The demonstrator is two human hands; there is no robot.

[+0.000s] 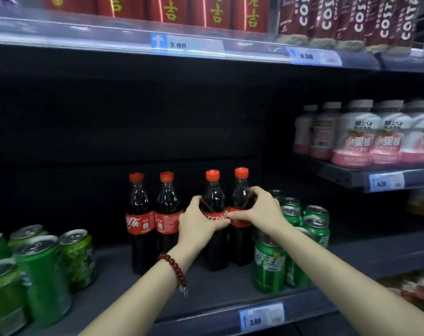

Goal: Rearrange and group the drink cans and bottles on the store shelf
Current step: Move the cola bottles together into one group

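My left hand (201,220) gripped the third cola bottle (214,214) at its label, and my right hand (259,209) was wrapped around the shoulder of the fourth cola bottle (241,190), the two touching between my palms. Two more cola bottles (140,221) stood just left of my left hand, with green cans (270,263) crowding my right wrist. The pair was best slid leftward low and upright, I judged, closing the gap without my forearm nudging those cans.

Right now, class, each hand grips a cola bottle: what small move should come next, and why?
Probably slide both gripped bottles left. The left hand and right hand hold the right pair; a gap separates it from the left pair, and green cans crowd the right.
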